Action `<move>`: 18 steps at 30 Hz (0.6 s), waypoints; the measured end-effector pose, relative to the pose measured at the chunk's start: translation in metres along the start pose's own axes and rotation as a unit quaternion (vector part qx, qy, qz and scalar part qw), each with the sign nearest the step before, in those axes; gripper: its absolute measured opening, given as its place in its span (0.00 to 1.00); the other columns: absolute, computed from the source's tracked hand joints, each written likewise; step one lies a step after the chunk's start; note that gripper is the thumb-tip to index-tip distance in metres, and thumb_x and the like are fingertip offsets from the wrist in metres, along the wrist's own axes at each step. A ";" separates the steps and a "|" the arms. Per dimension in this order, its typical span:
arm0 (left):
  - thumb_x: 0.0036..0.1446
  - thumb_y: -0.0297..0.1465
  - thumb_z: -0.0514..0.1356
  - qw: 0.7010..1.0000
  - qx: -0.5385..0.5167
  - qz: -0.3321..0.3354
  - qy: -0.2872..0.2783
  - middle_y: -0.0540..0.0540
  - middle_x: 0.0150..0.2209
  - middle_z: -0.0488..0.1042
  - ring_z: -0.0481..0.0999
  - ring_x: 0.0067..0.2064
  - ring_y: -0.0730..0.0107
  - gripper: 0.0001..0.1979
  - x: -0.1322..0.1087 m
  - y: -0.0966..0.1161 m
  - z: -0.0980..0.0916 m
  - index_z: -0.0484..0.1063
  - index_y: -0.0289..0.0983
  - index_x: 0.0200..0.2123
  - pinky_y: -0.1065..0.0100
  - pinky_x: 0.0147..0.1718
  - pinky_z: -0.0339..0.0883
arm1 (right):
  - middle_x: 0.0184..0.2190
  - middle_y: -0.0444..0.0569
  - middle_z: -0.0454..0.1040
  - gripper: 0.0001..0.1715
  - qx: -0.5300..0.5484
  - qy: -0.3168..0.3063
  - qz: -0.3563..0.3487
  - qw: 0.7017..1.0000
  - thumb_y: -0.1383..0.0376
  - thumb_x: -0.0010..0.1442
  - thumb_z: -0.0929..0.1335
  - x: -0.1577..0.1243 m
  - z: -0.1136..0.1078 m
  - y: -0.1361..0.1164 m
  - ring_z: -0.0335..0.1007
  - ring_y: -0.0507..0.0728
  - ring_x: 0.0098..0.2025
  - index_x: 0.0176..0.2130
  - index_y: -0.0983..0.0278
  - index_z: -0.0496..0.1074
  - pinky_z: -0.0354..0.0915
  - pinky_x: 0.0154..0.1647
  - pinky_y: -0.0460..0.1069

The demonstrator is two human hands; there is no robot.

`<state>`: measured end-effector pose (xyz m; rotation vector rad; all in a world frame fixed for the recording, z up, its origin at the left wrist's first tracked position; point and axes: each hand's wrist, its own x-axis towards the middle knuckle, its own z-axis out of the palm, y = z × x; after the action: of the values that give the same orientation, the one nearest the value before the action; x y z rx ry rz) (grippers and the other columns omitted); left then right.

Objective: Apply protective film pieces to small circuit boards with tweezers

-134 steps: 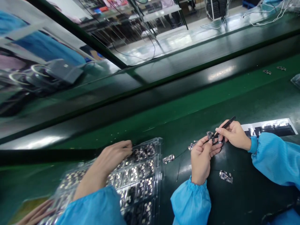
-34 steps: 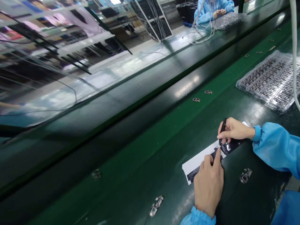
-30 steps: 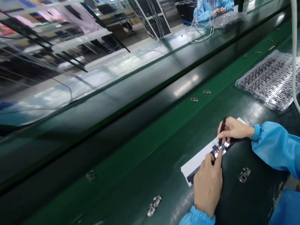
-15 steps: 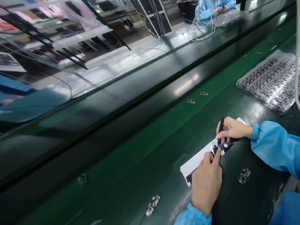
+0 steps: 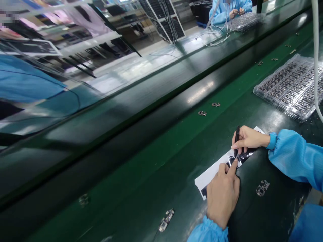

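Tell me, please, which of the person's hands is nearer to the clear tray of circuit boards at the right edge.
Right: the right hand is below and left of the tray in view; the left hand is farther down and left.

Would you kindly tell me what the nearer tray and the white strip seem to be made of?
Nearer tray: probably clear, glossy plastic, given its transparent edges and bright reflections. White strip: perhaps matte paper or thin plastic, judging by its even, glint-free white face.
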<state>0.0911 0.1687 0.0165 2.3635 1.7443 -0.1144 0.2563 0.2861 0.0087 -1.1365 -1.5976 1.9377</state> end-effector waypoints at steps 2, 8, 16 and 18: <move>0.58 0.27 0.49 1.000 -0.004 -0.002 -0.001 0.48 0.35 0.65 0.70 0.28 0.72 0.21 0.000 0.000 0.000 0.63 0.45 0.55 0.71 0.24 0.58 | 0.17 0.44 0.71 0.19 -0.001 -0.001 -0.002 1.000 0.58 0.42 0.74 0.000 0.000 0.000 0.71 0.51 0.20 0.26 0.70 0.69 0.65 0.15 0.41; 0.58 0.28 0.49 1.000 -0.014 -0.010 -0.008 0.48 0.35 0.65 0.70 0.28 0.71 0.22 0.001 0.002 -0.002 0.63 0.46 0.55 0.70 0.24 0.58 | 0.17 0.45 0.72 0.20 0.004 0.007 -0.004 1.000 0.57 0.42 0.74 -0.001 -0.001 -0.002 0.71 0.51 0.20 0.26 0.70 0.69 0.65 0.15 0.40; 0.58 0.27 0.48 1.000 -0.017 -0.012 0.000 0.48 0.36 0.66 0.70 0.28 0.69 0.22 -0.001 0.002 -0.002 0.62 0.46 0.55 0.69 0.23 0.56 | 0.16 0.45 0.71 0.20 0.014 0.010 -0.004 1.000 0.58 0.41 0.75 -0.001 -0.001 -0.001 0.71 0.51 0.20 0.26 0.71 0.69 0.65 0.15 0.41; 0.58 0.27 0.48 1.000 -0.014 -0.013 0.001 0.48 0.36 0.65 0.69 0.28 0.69 0.22 -0.001 0.002 -0.001 0.62 0.46 0.55 0.69 0.23 0.56 | 0.16 0.45 0.71 0.20 0.017 0.011 -0.005 1.000 0.58 0.41 0.75 -0.001 -0.002 -0.001 0.71 0.51 0.20 0.26 0.71 0.69 0.66 0.15 0.41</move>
<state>0.0929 0.1672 0.0181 2.3217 1.7673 -0.0896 0.2578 0.2868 0.0094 -1.1297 -1.5514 1.9318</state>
